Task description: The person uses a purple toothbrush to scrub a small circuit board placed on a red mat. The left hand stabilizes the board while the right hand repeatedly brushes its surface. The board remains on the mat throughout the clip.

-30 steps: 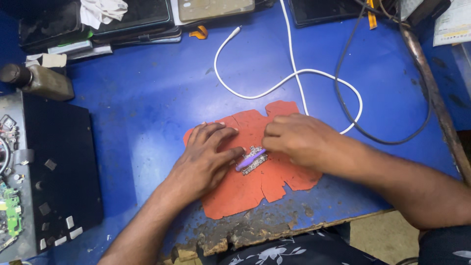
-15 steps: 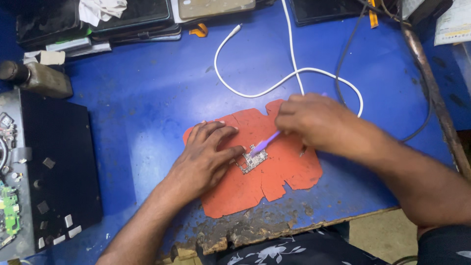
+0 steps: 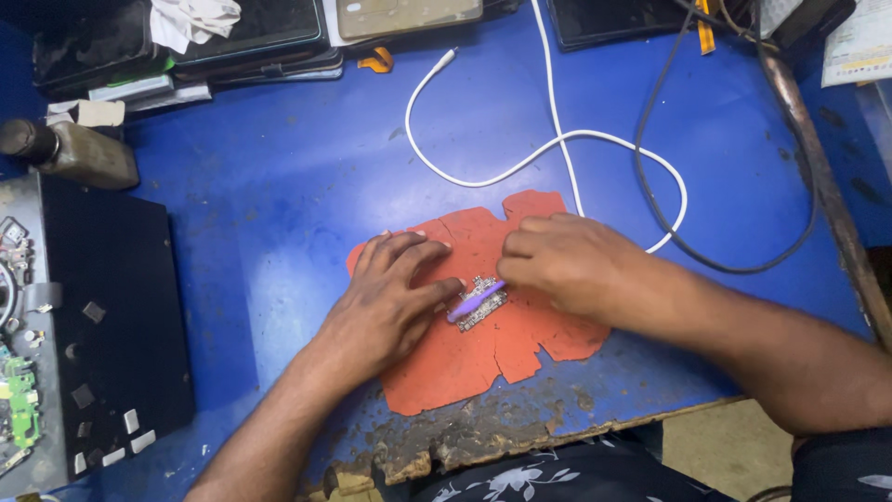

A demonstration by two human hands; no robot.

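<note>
— What are the hands doing?

— Both rest on the orange mat [image 3: 483, 358] lying on the blue table [image 3: 279, 214]. The left hand [image 3: 386, 302] lies flat, fingers spread, holding nothing; its thumb presses against the edge of a small circuit board [image 3: 481, 299] near the mat's middle.

— And the other?

— The right hand [image 3: 567, 265] is curled around a purple tool [image 3: 474, 302], fingers bunched over the handle. The tool's far end lies across the board, touching it, and points toward the left thumb.

— Is the board flat?

— It looks flat on the mat, between the two hands. Its finer detail is too small to tell.

— What lies around them?

— A white cable [image 3: 548, 149] loops across the table just beyond the mat, and one strand passes behind the right hand. A black cable [image 3: 706, 265] curves beside it on the right. At the left edge sits a black tray [image 3: 111, 325] with small pale bits on it; above that a dull brown bottle [image 3: 70, 153] lies on its side. Along the far edge lie dark flat devices [image 3: 251, 33] — a white cloth [image 3: 195, 17] is on one. The table's near rim is worn and crumbling.
</note>
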